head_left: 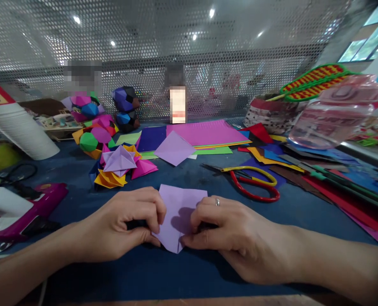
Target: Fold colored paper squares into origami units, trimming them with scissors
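Observation:
A lilac sheet of origami paper [176, 204], folded at its lower edge, lies between my two hands over the blue tabletop [137, 272]. My left hand [128, 221] pinches its left edge between thumb and curled fingers. On the right edge, my right hand [227, 229], with a ring on one finger, grips the paper near its lower corner. Just beyond, a second lilac square [175, 148] rests flat. Folded paper pieces in lilac [120, 160], orange and pink are clustered ahead of my left hand. Scissors [252, 178] with red and yellow handles lie ahead of my right hand.
A magenta glue gun [53, 197] and stacked paper cups [23, 127] are at the left. Pink sheets [204, 132] lie at the back before a perforated metal screen [150, 38]. At the right are coloured paper strips [329, 187], a pink clear bottle [332, 117] and a woven fan [316, 83].

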Demonstrator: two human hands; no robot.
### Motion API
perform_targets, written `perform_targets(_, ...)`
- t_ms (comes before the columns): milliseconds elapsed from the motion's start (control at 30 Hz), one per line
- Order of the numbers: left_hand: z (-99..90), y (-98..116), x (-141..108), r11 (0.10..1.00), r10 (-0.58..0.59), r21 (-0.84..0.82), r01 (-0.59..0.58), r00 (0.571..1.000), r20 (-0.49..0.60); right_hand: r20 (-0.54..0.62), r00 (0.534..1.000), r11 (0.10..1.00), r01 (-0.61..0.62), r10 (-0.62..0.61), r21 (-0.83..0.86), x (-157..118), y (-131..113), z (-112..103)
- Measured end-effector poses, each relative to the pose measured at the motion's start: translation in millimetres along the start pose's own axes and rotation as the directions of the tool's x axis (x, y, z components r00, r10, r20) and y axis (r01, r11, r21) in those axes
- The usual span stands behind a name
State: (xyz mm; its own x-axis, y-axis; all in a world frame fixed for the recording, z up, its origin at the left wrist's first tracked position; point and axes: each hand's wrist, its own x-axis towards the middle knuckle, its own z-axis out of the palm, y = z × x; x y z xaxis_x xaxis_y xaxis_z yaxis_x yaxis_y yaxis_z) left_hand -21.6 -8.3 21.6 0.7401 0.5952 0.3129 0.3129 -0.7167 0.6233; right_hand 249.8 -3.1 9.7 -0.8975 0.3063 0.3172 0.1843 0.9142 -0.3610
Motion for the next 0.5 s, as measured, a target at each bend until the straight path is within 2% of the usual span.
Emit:
perform_targets(67,-0.8,2,-1,0.997,0.031,0.070,-0.031,1.000,0.001,-0.005,1.000,1.000,-0.001,0.000,-0.021,0,-1,0)
perform_targets(133,0.0,6,-3,0.967,0.113,0.232,-0.107,0.993,-0.013,-0.003,1.000,0.999,-0.004,0.004,-0.032,0,-2,0)
perform_targets(233,5.4,12,-13,0.818,0.294,0.515,-0.256,0.956,0.008,-0.012,1.000,1.000,-0.001,0.001,-0.021,0,-2,0)
perform_targets(300,11.6,17,-24,0.727,0.360,0.593,-0.345,0.928,0.099,-0.026,1.000,1.000,0.007,-0.007,-0.012,0,-2,0)
perform_targets(400,22.5,23,-41,0.648,0.380,0.701,-0.298,0.924,0.042,-0.024,1.000,0.999,0.014,-0.015,-0.035,0,-3,0)
perform_targets(500,30.4,25,-50,0.674,0.348,0.692,-0.258,0.938,0.012,-0.025,1.000,0.999,0.011,-0.013,-0.050,-1,-4,1)
